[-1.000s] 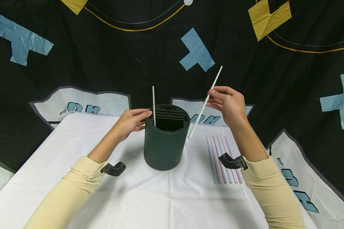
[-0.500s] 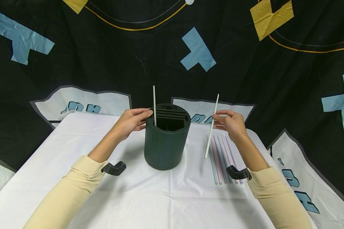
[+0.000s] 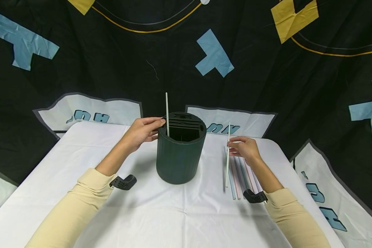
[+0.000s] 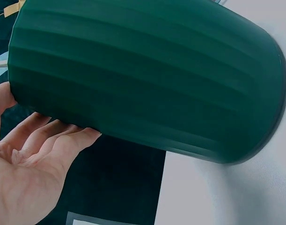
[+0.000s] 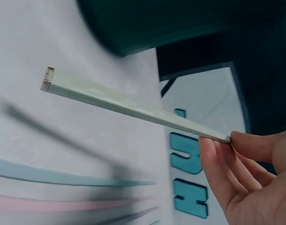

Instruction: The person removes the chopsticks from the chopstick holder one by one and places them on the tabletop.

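A dark green cylindrical container (image 3: 180, 162) with a slotted top stands on the white cloth. A pale chopstick (image 3: 167, 113) stands up out of its opening at the left. My left hand (image 3: 144, 132) grips the container's left side, thumb at the rim and fingers against the outer wall; the left wrist view shows the hand (image 4: 44, 164) low on that ribbed wall. My right hand (image 3: 243, 148) pinches a pale green chopstick (image 5: 119, 104) near its upper end. This chopstick tilts downward over the cloth, beside the coloured chopsticks (image 3: 235, 182), and casts a shadow beneath it.
The several blue, pink and purple chopsticks lie side by side on the white-covered table (image 3: 161, 217), partly hidden by my right hand and wrist camera (image 3: 255, 196). A black printed cloth (image 3: 117, 62) hangs behind the table's far edge.
My right hand has lowered the pale green chopstick from beside the container's top, moving it toward the coloured row and turning it more upright. My left hand stays on the container.
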`<state>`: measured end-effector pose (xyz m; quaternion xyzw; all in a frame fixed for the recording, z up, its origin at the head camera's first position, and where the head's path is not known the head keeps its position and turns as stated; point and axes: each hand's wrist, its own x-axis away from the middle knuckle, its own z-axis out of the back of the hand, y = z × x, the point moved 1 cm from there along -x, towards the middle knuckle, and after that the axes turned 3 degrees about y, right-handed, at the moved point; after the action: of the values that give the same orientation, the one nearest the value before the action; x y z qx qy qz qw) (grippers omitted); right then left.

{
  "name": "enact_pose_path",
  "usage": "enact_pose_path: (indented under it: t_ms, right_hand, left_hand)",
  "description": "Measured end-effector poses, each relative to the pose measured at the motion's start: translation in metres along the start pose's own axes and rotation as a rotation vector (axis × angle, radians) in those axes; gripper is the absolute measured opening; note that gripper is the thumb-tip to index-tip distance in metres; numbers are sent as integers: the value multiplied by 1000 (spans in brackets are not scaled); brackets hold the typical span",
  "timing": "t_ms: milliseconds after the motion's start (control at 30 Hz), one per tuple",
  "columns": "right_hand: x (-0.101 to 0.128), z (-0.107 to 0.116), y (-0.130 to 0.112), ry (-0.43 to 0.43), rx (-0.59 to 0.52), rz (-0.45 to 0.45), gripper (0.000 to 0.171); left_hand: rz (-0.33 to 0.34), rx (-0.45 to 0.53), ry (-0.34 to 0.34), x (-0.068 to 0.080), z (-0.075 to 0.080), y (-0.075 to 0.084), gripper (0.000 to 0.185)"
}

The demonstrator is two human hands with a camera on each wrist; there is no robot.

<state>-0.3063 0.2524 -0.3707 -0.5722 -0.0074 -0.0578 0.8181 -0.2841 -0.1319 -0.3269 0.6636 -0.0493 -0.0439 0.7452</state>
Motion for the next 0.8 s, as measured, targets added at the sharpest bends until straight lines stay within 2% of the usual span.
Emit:
enact_pose_path:
  t_ms: [267,500,800]
  right_hand:
    - [-5,-3,24,-40,84,-42,33]
    - [-9,-8,38,-67,74,-68,33]
    - [-15,-17,49,-45,65,-102,32]
  left_hand:
    - [3,16,-4,0,0,0,51]
    - [3,17,2,1,-1,1,52]
    - [3,17,7,1,-1,0,51]
